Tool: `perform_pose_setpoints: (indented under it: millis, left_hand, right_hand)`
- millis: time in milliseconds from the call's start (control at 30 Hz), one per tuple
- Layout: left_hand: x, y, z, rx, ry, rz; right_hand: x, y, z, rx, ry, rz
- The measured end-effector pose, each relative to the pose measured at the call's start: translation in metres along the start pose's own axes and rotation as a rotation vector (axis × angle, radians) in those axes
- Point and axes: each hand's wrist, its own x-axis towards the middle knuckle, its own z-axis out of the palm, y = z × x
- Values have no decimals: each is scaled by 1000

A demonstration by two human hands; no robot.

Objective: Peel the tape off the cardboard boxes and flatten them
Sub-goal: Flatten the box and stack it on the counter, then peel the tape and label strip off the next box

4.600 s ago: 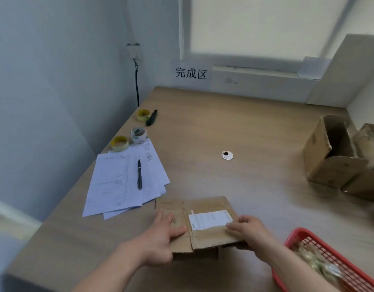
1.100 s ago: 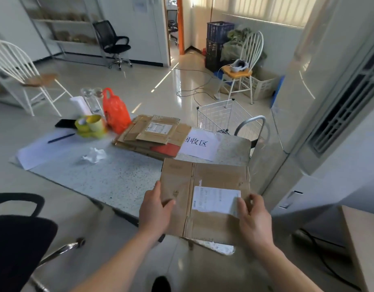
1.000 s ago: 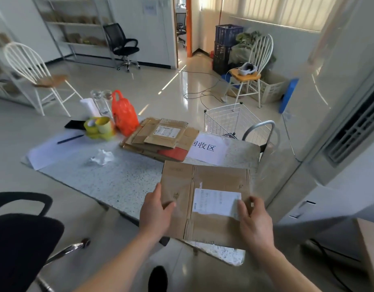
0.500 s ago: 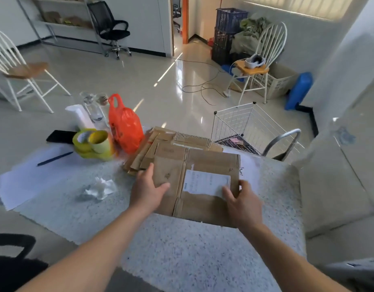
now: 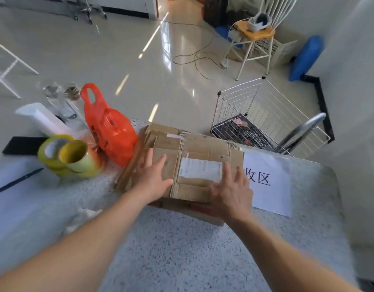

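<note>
Head view: flattened box with white label lying on top of a stack of cardboard on a speckled grey desk. Left hand and right hand pressed flat on it, grip wide, fingers spread. Beside the stack: orange bag, yellow tape rolls, printed paper sign. Beyond the desk, glossy pale floor, wire basket, white chair.

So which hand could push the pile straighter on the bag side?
Probably the left hand: it rests on the flattened box nearest the orange bag; the right hand sits by the paper sign.
</note>
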Motion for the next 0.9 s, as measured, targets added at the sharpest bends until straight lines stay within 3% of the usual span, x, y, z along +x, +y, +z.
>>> perform_pose_setpoints:
  millis: [100,167,433,667,900]
  left_hand:
    - [9,2,30,130,-178,84]
    - [14,-1,46,234,-220,111]
    - [24,-22,71,377,-198,181]
    - [12,7,54,450,-186,126]
    - [-57,100,66,295,-25,395]
  right_hand:
    - [-8,11,31,-127,-106,-204]
    - [-11,18,45,-118,-137,-234]
    - [-12,30,69,-79,-63,-259]
    - [-2,27,35,23,-179,-317]
    - [-60,101,-36,235,-1,-69]
